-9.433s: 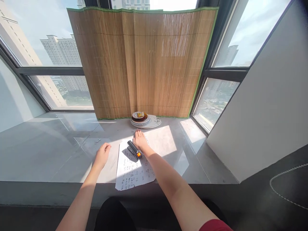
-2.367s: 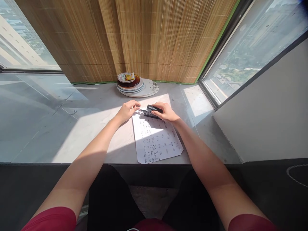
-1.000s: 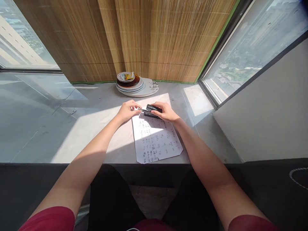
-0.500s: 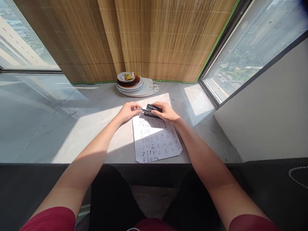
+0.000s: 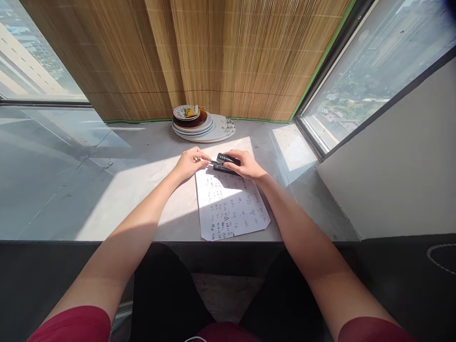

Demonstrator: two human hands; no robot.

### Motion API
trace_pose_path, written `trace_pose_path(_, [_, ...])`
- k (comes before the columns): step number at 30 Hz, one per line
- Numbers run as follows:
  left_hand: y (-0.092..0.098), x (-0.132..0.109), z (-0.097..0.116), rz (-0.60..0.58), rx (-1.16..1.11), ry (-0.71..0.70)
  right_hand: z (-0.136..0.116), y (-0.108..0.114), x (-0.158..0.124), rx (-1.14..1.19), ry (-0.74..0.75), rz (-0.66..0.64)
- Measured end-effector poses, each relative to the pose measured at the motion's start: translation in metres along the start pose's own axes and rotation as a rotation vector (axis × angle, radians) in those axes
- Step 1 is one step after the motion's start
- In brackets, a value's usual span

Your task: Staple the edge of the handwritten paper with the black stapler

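A black stapler (image 5: 228, 159) lies across the far end of a handwritten sheet of paper (image 5: 228, 209), its upper arm raised from its base. My right hand (image 5: 246, 165) is closed around the upper arm, thumb along the near side. At the stapler's left end, my left hand (image 5: 192, 162) pinches a small thin piece between thumb and fingers. That piece looks dark and reaches toward the gap in the stapler; its kind is too small to make out. Rows of writing cover the paper, and its near corners are cut or folded.
Beyond my hands, stacked plates (image 5: 194, 126) hold a small yellow packet (image 5: 191, 111) on top. A bamboo blind (image 5: 213, 57) hangs behind them. Windows flank the pale ledge (image 5: 142, 142), with a white wall (image 5: 399, 156) at right. The ledge's front edge runs just before my legs.
My left fingers have closed together more around the thin piece, which showed silvery before. The right hand, stapler and paper stay practically where they were.
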State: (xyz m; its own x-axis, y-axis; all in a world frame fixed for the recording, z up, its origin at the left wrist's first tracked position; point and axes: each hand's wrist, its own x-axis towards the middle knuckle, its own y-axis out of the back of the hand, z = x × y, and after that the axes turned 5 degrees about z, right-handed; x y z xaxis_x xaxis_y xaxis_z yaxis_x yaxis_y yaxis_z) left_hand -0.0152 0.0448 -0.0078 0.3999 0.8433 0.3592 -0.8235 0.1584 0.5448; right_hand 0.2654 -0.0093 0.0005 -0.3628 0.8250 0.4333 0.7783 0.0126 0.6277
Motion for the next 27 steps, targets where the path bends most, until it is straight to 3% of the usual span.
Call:
trace_pose_path(7, [0.001,0.000,0.004,0.042,-0.007,-0.079,0.001,0.000,0.000,0.013,-0.001,0.002])
trace_pose_path(17, [0.007,-0.001,0.008,-0.042,0.086,-0.250,0.002,0.000,0.000,0.003,-0.004,-0.003])
trace_pose_path(22, [0.008,-0.002,0.013,-0.076,0.080,-0.232,0.001,-0.001,-0.001,0.025,-0.013,0.000])
trace_pose_path(27, [0.006,-0.002,0.014,0.034,0.109,-0.156,0.001,0.000,-0.001,0.013,-0.009,-0.001])
